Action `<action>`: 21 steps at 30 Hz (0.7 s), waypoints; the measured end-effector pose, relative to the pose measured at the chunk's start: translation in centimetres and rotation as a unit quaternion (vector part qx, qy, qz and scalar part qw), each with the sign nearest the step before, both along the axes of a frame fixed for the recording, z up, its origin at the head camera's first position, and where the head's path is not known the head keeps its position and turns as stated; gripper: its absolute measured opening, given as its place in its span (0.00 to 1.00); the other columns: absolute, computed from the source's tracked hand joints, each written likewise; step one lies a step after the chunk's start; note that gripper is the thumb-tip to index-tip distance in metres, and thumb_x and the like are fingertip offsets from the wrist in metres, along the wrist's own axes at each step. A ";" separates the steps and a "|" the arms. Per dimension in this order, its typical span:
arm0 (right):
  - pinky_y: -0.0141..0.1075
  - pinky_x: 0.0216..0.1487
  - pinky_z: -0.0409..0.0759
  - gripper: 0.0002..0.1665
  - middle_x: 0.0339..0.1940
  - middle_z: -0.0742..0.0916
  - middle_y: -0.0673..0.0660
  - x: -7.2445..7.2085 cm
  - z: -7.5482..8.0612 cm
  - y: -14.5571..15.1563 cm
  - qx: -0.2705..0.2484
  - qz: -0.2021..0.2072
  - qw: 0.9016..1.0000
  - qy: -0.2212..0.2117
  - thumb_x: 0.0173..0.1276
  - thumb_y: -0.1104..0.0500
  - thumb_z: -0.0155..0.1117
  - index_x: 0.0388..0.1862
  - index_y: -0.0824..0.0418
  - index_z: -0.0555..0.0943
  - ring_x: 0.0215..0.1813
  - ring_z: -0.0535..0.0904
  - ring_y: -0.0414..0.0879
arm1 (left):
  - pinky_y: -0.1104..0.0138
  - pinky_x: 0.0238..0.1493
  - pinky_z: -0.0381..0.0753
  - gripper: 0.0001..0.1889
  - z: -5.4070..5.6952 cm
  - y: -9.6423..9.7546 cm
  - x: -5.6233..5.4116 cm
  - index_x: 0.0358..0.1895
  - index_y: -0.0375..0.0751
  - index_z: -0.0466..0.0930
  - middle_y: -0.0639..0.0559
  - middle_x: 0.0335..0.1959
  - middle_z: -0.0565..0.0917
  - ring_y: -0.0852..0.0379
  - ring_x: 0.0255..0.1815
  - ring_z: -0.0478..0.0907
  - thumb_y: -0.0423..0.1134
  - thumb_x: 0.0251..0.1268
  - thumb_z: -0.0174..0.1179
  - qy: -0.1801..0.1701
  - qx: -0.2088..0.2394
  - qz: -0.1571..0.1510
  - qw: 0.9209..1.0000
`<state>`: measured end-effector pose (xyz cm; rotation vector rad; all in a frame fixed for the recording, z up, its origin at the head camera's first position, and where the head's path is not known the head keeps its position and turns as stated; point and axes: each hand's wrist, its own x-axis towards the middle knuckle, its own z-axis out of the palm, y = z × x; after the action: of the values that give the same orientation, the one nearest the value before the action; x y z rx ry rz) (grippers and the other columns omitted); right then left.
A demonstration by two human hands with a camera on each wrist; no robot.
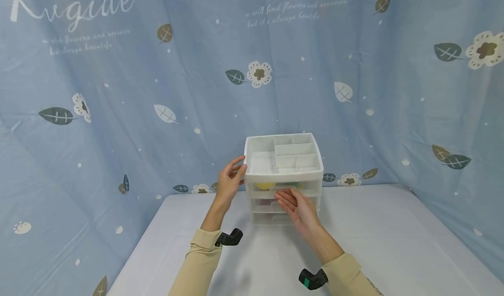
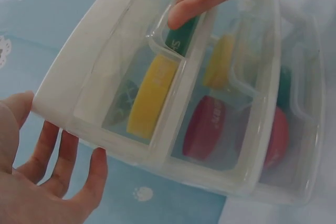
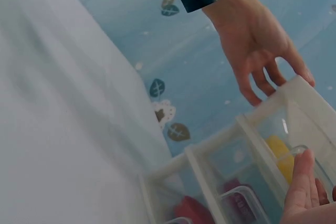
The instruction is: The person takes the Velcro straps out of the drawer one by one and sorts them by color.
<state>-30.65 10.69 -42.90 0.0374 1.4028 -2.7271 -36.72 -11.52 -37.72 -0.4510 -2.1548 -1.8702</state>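
Note:
A white plastic drawer organizer (image 1: 283,177) stands on the table, with three see-through drawers below a divided top tray. My left hand (image 1: 230,180) touches its left side near the upper front corner, fingers spread and thumb at the edge. My right hand (image 1: 298,208) is at the front of the top drawer (image 2: 139,98), its fairly straight fingers right at the clear handle (image 3: 299,149). Inside that drawer show a yellow piece (image 2: 152,95) and a green piece (image 2: 181,38) with lettering. The middle drawer holds a dark red piece (image 2: 205,128) and another yellow one.
A red piece (image 3: 193,211) shows through the bottom drawer. The organizer stands near the far edge of the white-covered table (image 1: 366,243). A blue curtain (image 1: 204,90) with leaf and flower prints hangs behind. Both wrists wear black camera mounts (image 1: 313,279).

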 end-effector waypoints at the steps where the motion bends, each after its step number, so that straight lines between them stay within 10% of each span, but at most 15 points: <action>1: 0.32 0.56 0.82 0.24 0.53 0.87 0.60 0.0 0.0 0.0 -0.001 0.000 1.000 -0.002 0.82 0.54 0.42 0.65 0.71 0.67 0.55 0.85 0.45 | 0.54 0.54 0.84 0.19 0.0 0.0 0.0 0.64 0.61 0.74 0.47 0.56 0.81 0.49 0.53 0.81 0.49 0.72 0.57 -0.002 0.001 0.000 1.000; 21: 0.31 0.54 0.84 0.23 0.49 0.89 0.57 0.5 0.2 -0.1 0.003 -0.004 1.000 -0.007 0.82 0.52 0.44 0.61 0.70 0.71 0.53 0.86 0.45 | 0.48 0.60 0.80 0.24 0.4 -1.2 -0.6 0.69 0.60 0.70 0.43 0.66 0.75 0.43 0.64 0.75 0.50 0.71 0.58 -0.067 0.005 -0.064 0.996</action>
<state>-30.17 10.59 -42.73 0.0631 1.4089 -2.7240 -37.30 -12.73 -37.35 -0.4853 -2.2494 -2.0326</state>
